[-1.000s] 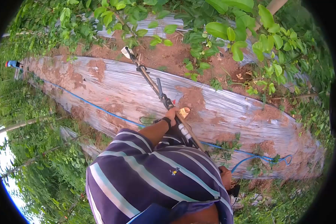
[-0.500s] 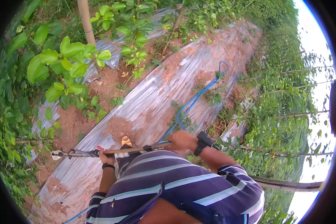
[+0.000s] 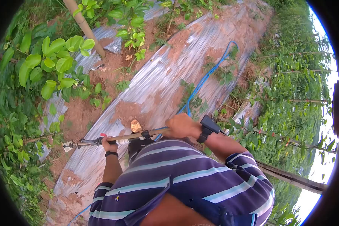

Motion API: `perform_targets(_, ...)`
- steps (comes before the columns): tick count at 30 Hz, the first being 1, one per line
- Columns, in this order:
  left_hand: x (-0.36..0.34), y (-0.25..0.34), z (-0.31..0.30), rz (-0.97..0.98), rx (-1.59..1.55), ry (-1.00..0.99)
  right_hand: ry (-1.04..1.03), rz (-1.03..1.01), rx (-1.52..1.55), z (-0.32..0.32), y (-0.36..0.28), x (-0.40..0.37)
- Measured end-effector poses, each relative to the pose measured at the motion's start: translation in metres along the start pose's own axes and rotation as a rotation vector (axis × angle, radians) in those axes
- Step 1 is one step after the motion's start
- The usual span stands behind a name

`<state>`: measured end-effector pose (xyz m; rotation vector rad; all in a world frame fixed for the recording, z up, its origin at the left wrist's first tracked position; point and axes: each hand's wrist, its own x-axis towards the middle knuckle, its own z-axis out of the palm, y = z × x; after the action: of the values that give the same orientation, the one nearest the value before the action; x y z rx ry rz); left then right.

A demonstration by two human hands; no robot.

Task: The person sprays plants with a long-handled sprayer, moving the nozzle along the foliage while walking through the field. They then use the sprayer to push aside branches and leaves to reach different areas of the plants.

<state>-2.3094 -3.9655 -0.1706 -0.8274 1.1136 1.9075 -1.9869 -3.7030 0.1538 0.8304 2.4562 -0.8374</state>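
A long wooden pole (image 3: 133,136) runs across the front of my body, wrapped in places with black and white bands. My left hand (image 3: 108,144) is closed around it on the left, beside a small red piece (image 3: 103,135). My right hand (image 3: 181,125) grips it further right, at chest front. At the pole's left end is a pale tip (image 3: 68,147) on a dark section. A blue hose (image 3: 194,94) comes down from the ground ahead to the pole near my right hand. My right wrist carries a black band with a dark box-shaped device (image 3: 210,125).
Silvery plastic sheeting (image 3: 154,81), partly covered with reddish soil, stretches ahead. Leafy plants (image 3: 51,64) crowd the left, beside a slanting stake (image 3: 84,28). Climbing foliage (image 3: 286,113) on horizontal lines fills the right. Another wooden length (image 3: 290,177) shows behind my right arm.
The pole and both hands sit slightly higher in view, and both hands keep hold of it. The ground and hose ahead have shifted up and right in the picture.
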Motion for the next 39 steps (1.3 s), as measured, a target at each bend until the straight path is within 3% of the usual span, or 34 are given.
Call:
perform_targets(27, -0.028, 0.004, 0.007, 0.06, -0.071, 0.046, -0.025, -0.015, -0.027, 0.006, -0.019, -0.003)
perform_targets(39, -0.017, 0.001, -0.003, -0.01, -0.163, 0.004, 0.008, -0.033, -0.045, 0.004, -0.026, -0.002)
